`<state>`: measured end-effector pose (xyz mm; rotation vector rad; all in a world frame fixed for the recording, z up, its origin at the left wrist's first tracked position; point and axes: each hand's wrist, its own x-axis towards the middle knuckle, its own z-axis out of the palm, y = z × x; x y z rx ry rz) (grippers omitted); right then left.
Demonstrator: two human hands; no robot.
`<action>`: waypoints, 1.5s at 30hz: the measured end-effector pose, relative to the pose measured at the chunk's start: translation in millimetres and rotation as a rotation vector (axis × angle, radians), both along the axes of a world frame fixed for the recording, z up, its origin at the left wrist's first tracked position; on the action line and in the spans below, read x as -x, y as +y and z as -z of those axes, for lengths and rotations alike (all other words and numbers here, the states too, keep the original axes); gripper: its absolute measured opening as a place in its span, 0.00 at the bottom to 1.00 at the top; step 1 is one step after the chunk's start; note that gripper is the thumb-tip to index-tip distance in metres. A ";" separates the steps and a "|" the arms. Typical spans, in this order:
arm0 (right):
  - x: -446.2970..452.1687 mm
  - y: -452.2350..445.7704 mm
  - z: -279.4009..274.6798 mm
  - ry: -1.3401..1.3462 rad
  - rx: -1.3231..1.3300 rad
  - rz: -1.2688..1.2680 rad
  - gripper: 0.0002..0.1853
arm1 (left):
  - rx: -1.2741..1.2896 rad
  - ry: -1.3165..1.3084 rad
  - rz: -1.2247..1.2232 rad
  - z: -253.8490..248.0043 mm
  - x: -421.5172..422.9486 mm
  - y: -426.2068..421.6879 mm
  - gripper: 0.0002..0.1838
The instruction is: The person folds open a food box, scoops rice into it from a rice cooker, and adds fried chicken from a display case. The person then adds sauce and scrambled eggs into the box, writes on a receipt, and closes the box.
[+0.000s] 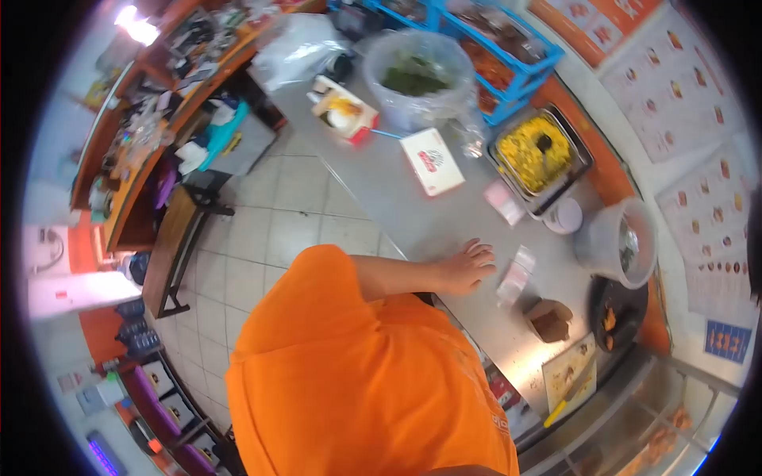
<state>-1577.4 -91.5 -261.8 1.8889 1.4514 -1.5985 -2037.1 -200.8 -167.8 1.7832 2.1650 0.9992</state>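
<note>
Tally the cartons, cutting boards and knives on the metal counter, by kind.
Cartons: 3 (red-and-white carton, white carton, brown carton)
Cutting boards: 1, a pale cutting board
Knives: 1, a yellow-handled knife
Total: 5

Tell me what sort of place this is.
Probably a takeaway kitchen or food stall: the metal counter holds a tray of yellow food and a cutting board with a yellow-handled knife.

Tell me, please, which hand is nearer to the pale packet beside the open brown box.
Left, as far as visible: the left hand is beside the packet, with a small gap. The right hand is not in view.
</note>
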 end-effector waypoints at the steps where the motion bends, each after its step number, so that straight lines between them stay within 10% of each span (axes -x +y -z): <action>1: 7.2 6.5 8.4 0.013 0.015 -0.011 0.13 | 0.012 0.028 -0.031 -2.0 10.1 -25.6 0.25; 7: 50.9 38.0 61.7 0.082 -0.009 -0.167 0.14 | 0.091 -0.110 -0.409 21.8 64.1 -190.9 0.26; 9: 53.2 22.5 98.3 -0.146 -0.486 -1.343 0.14 | 0.345 -0.041 -0.293 15.8 95.0 -226.6 0.33; 10: 65.1 2.2 99.1 -0.199 -0.588 -1.373 0.14 | 0.371 0.008 -0.247 24.3 112.1 -247.5 0.36; 11: 79.5 -17.4 92.2 -0.222 -0.614 -1.170 0.15 | 0.412 0.025 -0.194 25.8 129.6 -262.8 0.37; 13: 144.7 -93.0 33.4 0.169 -0.295 0.229 0.17 | 0.474 0.087 -0.116 23.9 159.6 -280.7 0.38; 16: 166.8 -183.4 28.8 0.052 -0.251 0.206 0.19 | 0.536 0.175 0.041 3.1 191.6 -277.3 0.36; 19: 170.8 -272.5 68.1 -0.199 -0.222 -0.523 0.17 | 0.530 0.112 0.244 2.8 222.8 -282.8 0.32; 20: 144.3 -314.1 186.8 -0.281 0.043 -0.583 0.20 | 0.482 0.040 0.325 3.6 238.9 -281.4 0.30; 21: 165.7 -313.2 69.4 -0.119 0.221 -0.930 0.14 | 0.436 0.047 0.337 3.8 246.7 -279.5 0.26; 22: 107.5 -359.2 149.6 0.141 0.009 -0.968 0.16 | 0.531 0.000 0.337 -16.1 245.9 -271.7 0.25; 25: 175.6 -366.7 -8.0 -0.120 0.363 0.392 0.18 | 0.584 -0.102 0.358 -14.4 264.5 -260.5 0.24; 27: 138.9 -394.3 18.6 -0.079 0.213 0.641 0.17 | 0.626 -0.063 0.338 -25.5 260.7 -244.5 0.23; 30: 37.4 -447.5 107.0 0.027 0.239 0.701 0.15 | 0.535 -0.116 0.430 -25.0 259.3 -227.6 0.16; 31: -7.7 -472.9 139.2 0.286 -0.069 0.259 0.14 | 0.518 -0.132 0.386 -35.3 251.4 -221.0 0.16; 33: 22.1 -430.0 83.1 -0.034 0.159 0.512 0.15 | 0.118 -0.350 0.345 -76.4 246.2 -206.1 0.11; 39: 120.8 -423.1 -4.4 -0.065 0.060 0.467 0.20 | 0.053 -0.526 0.207 -82.1 242.8 -168.0 0.09; 45: 214.2 -392.4 12.4 -0.035 -0.124 0.507 0.16 | 0.205 0.137 0.510 -62.6 271.6 -84.7 0.12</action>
